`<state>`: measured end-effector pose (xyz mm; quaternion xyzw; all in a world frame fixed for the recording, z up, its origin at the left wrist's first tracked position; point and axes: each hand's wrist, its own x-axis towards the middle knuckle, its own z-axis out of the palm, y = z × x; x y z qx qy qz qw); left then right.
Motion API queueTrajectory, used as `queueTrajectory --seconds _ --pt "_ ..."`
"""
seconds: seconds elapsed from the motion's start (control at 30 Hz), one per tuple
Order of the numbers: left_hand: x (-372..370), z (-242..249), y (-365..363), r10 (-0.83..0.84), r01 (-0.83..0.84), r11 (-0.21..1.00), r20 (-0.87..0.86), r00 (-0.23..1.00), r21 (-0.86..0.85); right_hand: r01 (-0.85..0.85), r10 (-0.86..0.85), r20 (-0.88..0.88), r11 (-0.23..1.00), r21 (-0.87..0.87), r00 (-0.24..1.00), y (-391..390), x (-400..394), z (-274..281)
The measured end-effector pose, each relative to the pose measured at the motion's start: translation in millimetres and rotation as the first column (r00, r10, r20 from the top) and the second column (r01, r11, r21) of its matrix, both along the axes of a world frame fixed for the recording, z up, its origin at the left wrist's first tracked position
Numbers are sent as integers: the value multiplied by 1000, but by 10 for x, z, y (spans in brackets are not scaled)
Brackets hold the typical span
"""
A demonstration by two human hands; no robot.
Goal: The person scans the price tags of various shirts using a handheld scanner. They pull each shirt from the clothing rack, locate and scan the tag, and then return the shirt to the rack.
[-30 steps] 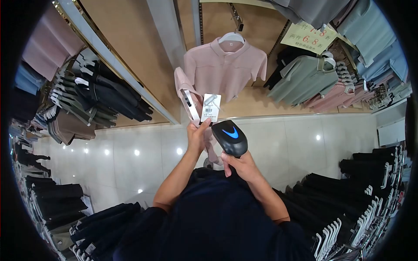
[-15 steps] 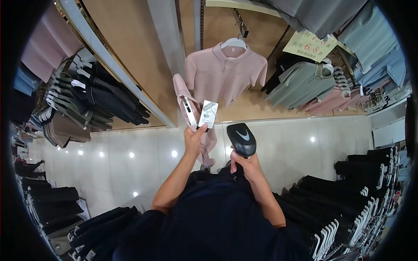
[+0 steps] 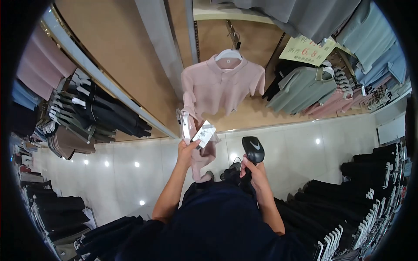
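My left hand (image 3: 187, 153) is closed on a white price tag (image 3: 203, 134) with a printed barcode, its thumb lying on the tag's lower edge. A pink garment (image 3: 204, 163) hangs around that hand, with a white hanger (image 3: 186, 127) showing in its folds. My right hand (image 3: 256, 172) is wrapped round the handle of a black barcode scanner (image 3: 253, 149). The scanner is to the right of the tag and apart from it. Ahead, a pink short-sleeved polo shirt (image 3: 224, 85) hangs on a white hanger from a wall arm.
Green shirts (image 3: 300, 87) and pink shirts hang at the right under a yellow price sign (image 3: 307, 51). Dark trousers (image 3: 109, 100) hang at the left. Racks of black clothes (image 3: 322, 204) stand on both sides near me, above the glossy tiled floor (image 3: 117, 182).
My right hand and the scanner have moved right and slightly down, farther from the tag. My left hand has lowered, and the tag and pink garment with it; the tag is more tilted.
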<state>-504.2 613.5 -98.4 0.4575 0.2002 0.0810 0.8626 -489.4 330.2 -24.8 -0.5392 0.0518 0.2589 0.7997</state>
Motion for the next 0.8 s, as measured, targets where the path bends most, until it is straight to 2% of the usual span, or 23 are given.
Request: queueTrajectory --seconds 0.03,0.13,0.23,0.33,0.37,0.43,0.53,0.6,0.63,0.73,0.8 --pt "21 -195 84 -16 17 999 -24 1000 46 -8 8 1 1000 -8 1000 -16 50 -29" --pt "68 -275 213 -33 37 997 -64 997 69 -50 51 6 997 -55 999 -50 324 -31" --pt "140 -278 261 99 -114 986 -124 987 -121 -74 75 30 997 -24 997 -107 674 -78" --pt "327 -467 345 226 -200 968 -173 959 152 -77 78 20 997 -29 997 -196 921 -75" --pt "361 -568 396 240 -175 937 -193 951 304 -83 83 5 996 -30 997 -236 988 -66" --pt "502 -699 566 277 -110 808 -208 938 579 -109 110 1 993 -42 994 -334 1179 -63" --pt "635 -616 887 364 -22 465 -168 916 885 -144 145 15 988 -60 989 -562 1411 -100" --pt "743 -496 1146 461 106 259 -219 860 960 -140 141 23 989 -41 990 -710 1554 -127" --pt "834 -288 1190 493 130 192 -210 844 973 -134 134 14 990 -46 991 -783 1612 -134" --pt "1130 554 1286 616 301 23 -251 746 953 -161 165 23 980 -121 986 -1042 1748 -286" --pt "1397 1085 1263 632 304 -68 -195 750 950 -128 132 24 985 -111 991 -1164 1774 -267"
